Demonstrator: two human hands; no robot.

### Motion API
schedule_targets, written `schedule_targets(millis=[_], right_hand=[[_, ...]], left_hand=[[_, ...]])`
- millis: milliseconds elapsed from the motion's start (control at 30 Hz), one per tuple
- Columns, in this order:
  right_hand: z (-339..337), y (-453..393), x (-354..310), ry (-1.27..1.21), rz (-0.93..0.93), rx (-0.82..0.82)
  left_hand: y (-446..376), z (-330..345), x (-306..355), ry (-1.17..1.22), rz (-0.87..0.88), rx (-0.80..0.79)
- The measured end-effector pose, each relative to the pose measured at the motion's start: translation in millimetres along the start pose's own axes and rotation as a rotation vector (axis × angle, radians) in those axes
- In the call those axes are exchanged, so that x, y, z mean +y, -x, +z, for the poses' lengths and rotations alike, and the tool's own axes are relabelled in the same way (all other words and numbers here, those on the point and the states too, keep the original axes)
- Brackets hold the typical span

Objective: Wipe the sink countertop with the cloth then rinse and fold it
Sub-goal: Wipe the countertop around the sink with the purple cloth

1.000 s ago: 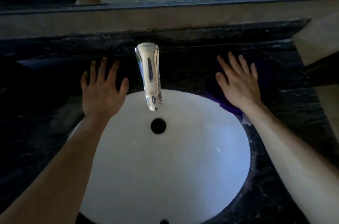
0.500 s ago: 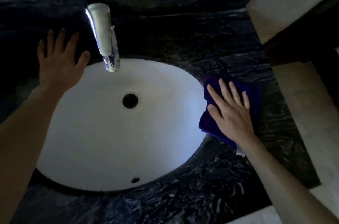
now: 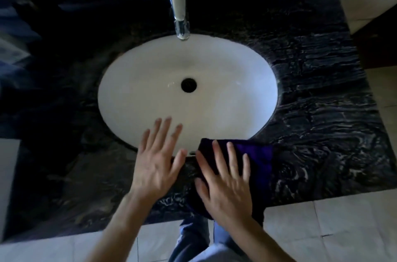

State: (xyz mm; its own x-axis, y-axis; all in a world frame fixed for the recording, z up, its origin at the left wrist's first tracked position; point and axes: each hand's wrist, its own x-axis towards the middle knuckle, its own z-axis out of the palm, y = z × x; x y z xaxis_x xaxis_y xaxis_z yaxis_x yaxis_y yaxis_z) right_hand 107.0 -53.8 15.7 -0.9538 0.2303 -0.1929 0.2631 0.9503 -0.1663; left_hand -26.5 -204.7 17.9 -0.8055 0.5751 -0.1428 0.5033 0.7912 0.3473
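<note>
The right hand lies flat with fingers spread on the purple cloth, pressing it onto the dark marble countertop at the front edge, the cloth's far border overlapping the near rim of the white sink. The left hand is open and empty just beside it, fingertips reaching over the basin's near rim, opposite the chrome faucet at the back edge.
</note>
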Motion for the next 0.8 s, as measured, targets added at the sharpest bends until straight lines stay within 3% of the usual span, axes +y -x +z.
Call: schedule_targets(millis=[133,267,400,500,700,800], right_hand=[[8,9,-10,-0.036,-0.088,-0.008],[10,17,21,-0.054,-0.096,0.024],[1,24,76,-0.046,0.039,0.048],[-12,24,135,-0.012,0.153,0.063],[-50,-46,291,0.040,0.391,0.112],[-58,-71,316,0.013,0.493,0.128]], left_hand=[[36,21,18,-0.103,-0.035,-0.086],[35,32,25,-0.199,-0.029,-0.122],[23,39,50,-0.198,-0.059,-0.115],[3,52,99,-0.175,0.076,-0.143],[-60,79,196,-0.142,0.228,-0.183],[-76,82,219,-0.159,0.210,-0.205]])
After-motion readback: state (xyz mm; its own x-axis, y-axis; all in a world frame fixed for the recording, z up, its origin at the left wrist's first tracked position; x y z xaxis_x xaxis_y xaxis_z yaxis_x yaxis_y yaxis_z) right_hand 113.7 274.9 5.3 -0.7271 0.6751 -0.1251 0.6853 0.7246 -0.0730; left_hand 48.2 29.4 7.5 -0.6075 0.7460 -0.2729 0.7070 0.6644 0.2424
